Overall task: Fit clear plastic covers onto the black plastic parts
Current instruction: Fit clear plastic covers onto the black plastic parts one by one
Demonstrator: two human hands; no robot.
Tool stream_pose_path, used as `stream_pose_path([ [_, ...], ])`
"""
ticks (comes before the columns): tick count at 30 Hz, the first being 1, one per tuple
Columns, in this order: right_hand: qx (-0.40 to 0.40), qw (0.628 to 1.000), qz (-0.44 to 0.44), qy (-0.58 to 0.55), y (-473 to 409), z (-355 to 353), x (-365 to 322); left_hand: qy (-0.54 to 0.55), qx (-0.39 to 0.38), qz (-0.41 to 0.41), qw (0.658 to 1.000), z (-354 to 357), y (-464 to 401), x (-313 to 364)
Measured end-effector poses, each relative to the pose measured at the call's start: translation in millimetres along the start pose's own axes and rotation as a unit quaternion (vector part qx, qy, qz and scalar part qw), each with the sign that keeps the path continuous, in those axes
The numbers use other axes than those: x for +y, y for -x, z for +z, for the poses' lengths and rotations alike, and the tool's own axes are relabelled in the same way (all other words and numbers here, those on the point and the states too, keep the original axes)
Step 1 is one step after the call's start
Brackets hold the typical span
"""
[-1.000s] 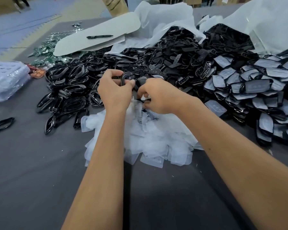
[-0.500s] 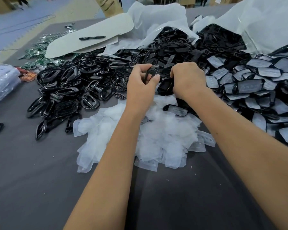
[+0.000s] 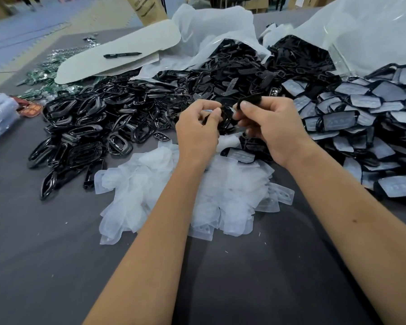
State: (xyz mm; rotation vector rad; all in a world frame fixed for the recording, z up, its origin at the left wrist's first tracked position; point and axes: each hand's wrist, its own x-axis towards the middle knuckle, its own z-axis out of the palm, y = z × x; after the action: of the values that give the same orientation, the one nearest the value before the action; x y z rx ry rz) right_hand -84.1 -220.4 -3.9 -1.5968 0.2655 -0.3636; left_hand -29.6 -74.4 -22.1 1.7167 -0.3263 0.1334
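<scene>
Near the centre of the frame the left hand (image 3: 198,127) and right hand (image 3: 271,124) meet over the piles, fingers curled, each pinching a black plastic part (image 3: 226,113) between thumb and fingertips; the pieces are blurred, so how many there are cannot be told. Just below the hands, on the grey table (image 3: 45,266), lies a loose heap of clear plastic covers (image 3: 174,195). Left of the hands spreads a heap of black ring-shaped frames (image 3: 85,127). At upper centre an open white plastic bag (image 3: 211,26) spills black parts (image 3: 232,69) onto the table, and a second clear bag (image 3: 370,31) at upper right does the same. Along the right edge sit black parts already wearing covers (image 3: 366,118). A black pen (image 3: 122,55) rests on a pale sheet (image 3: 127,50) at upper left
</scene>
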Motion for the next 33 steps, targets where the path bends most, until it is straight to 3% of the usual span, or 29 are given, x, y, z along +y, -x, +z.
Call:
stream_pose_path([
  [6, 0.000, 0.996, 0.007, -0.093, 11.8, 1.2, 13.4, 0.105, -0.018, -0.070, 0.992, 5.1, 4.8, 0.5],
  [13, 0.009, 0.996, -0.014, -0.084, 16.2, 3.5, 22.7, 0.137, -0.018, -0.099, 0.985, 3.8, 8.2, -0.3],
  [18, 0.001, 0.989, 0.001, -0.150, 15.2, 3.6, 21.2, 0.167, -0.011, -0.105, 0.980, 2.3, 9.0, 0.8],
  [26, -0.008, 0.993, -0.048, -0.109, 20.3, 4.7, 24.2, 0.194, -0.021, -0.120, 0.973, 2.1, 7.1, -0.1],
  [33, 0.034, 0.995, -0.059, -0.078, 18.3, 2.4, 28.3, 0.176, -0.015, -0.109, 0.978, 3.2, 8.0, -1.6],
])
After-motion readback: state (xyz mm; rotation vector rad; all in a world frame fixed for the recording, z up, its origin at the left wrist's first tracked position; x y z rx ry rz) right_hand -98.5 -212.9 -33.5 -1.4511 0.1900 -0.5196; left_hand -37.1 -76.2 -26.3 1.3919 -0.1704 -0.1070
